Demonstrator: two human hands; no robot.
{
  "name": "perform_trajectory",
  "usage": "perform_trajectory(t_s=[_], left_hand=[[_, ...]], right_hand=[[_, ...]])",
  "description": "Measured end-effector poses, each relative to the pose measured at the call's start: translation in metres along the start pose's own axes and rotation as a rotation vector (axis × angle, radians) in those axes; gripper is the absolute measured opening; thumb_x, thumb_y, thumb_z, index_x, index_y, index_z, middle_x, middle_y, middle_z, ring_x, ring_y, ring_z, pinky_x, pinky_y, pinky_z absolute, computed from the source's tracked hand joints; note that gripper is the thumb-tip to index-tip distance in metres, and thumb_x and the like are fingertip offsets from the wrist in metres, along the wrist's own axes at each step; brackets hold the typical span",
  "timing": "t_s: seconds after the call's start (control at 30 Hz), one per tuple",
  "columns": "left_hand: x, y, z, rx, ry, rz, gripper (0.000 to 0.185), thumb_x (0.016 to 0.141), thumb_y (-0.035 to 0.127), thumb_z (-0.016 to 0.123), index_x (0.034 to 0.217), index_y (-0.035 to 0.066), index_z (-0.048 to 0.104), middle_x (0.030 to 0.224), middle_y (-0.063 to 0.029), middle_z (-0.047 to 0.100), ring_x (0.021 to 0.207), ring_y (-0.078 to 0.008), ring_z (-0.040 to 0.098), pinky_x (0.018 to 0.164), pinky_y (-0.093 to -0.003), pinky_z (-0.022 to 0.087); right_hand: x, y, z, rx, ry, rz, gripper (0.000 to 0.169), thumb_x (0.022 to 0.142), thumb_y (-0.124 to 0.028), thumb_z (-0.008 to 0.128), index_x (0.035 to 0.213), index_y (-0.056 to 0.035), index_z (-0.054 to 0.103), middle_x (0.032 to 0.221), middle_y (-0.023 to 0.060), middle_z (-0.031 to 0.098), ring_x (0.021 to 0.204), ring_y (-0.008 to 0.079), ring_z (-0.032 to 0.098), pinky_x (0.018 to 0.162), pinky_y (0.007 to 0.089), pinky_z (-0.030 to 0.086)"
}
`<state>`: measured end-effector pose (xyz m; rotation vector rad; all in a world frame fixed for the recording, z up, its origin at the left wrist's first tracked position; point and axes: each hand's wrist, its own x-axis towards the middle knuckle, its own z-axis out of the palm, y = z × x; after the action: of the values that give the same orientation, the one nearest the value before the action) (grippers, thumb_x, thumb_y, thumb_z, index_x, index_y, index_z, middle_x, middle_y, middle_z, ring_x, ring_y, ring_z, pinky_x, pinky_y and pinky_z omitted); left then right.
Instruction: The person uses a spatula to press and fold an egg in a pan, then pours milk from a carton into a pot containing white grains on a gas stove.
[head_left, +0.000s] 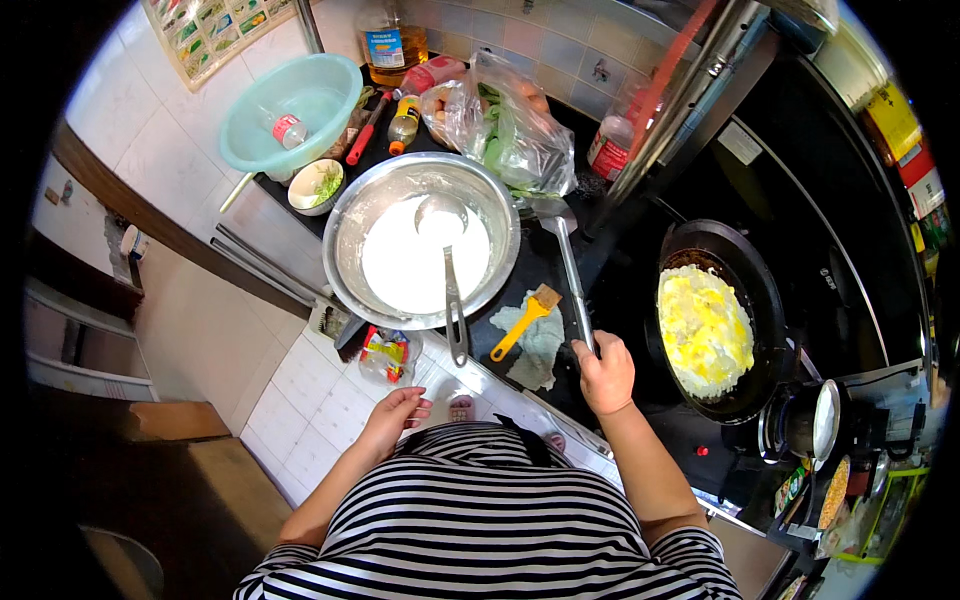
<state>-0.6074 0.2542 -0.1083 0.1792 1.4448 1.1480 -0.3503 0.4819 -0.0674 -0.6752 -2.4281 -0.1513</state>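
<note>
My right hand (606, 373) grips the handle end of a metal spatula (571, 274), whose blade points away from me over the black counter. My left hand (397, 420) hangs in front of my body with nothing in it, its fingers loosely curled and a little apart. On the counter stands a steel basin (341, 247) of white batter (386, 274), with a metal ladle (454, 300) leaning in it. A yellow-handled brush (517, 330) lies on a pale cloth (544, 352). To the right, a black frying pan (769, 337) holds an egg-topped pancake (705, 334).
Behind the basin are a plastic bag of eggs and greens (517, 127), bottles and a red-handled tool (367, 135). A light-blue basin (240, 142) and a small bowl of chopped greens (304, 184) stand at the left. A lidded pot (799, 420) is beyond the pan's near side.
</note>
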Motion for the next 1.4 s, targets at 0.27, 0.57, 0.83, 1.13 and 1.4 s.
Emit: perform_trajectory(t_s=[0.27,0.57,0.83,1.13,1.4], left_hand=[[0.015,-0.005,-0.033,0.022,-0.074,-0.059,0.028,0.092,0.02,0.047,0.116,0.005,0.049,0.099,-0.0047,0.06,0.085,-0.0108,0.056,0.074,-0.0231,0.044],[0.047,0.002,-0.024,0.12,-0.184,-0.155,0.028,0.091,0.02,0.048,0.116,0.005,0.049,0.099,-0.006,0.061,0.086,-0.0128,0.057,0.073,-0.0248,0.044],[0.065,0.015,0.039,0.373,-0.502,-0.215,0.024,0.092,0.021,0.048,0.109,0.006,0.055,0.094,-0.0063,0.062,0.086,-0.0145,0.058,0.077,-0.0265,0.043],[0.052,0.01,0.132,0.622,-0.734,-0.13,0.024,0.094,0.02,0.044,0.111,0.006,0.053,0.096,-0.005,0.062,0.09,-0.0117,0.057,0.076,-0.0237,0.043],[0.012,-0.071,0.244,0.599,-0.77,-0.222,0.024,0.093,0.017,0.044,0.112,0.005,0.052,0.097,-0.008,0.061,0.087,-0.0128,0.058,0.072,-0.0234,0.045]], right_hand=[[0.018,0.002,0.041,-0.11,-0.056,-0.1,0.023,0.068,-0.016,0.059,0.091,-0.0182,0.057,0.096,0.0065,0.051,0.089,0.0244,0.053,0.067,0.0337,0.043],[0.007,-0.006,0.037,0.008,-0.353,0.054,0.042,0.069,-0.01,0.055,0.11,-0.0173,0.058,0.102,0.0077,0.049,0.094,0.0239,0.05,0.074,0.0341,0.043],[-0.051,-0.014,-0.02,0.142,-0.291,0.407,0.04,0.069,-0.005,0.055,0.109,-0.01,0.058,0.102,0.0118,0.054,0.094,0.0283,0.053,0.077,0.0376,0.045],[-0.17,-0.021,-0.1,0.148,-0.28,0.709,0.028,0.071,-0.007,0.057,0.098,-0.0088,0.063,0.088,0.0064,0.059,0.082,0.0247,0.056,0.069,0.0361,0.048],[-0.303,-0.007,-0.202,0.023,-0.136,0.894,0.025,0.07,-0.007,0.058,0.094,-0.0095,0.063,0.084,0.0075,0.061,0.076,0.0263,0.058,0.064,0.0362,0.049]])
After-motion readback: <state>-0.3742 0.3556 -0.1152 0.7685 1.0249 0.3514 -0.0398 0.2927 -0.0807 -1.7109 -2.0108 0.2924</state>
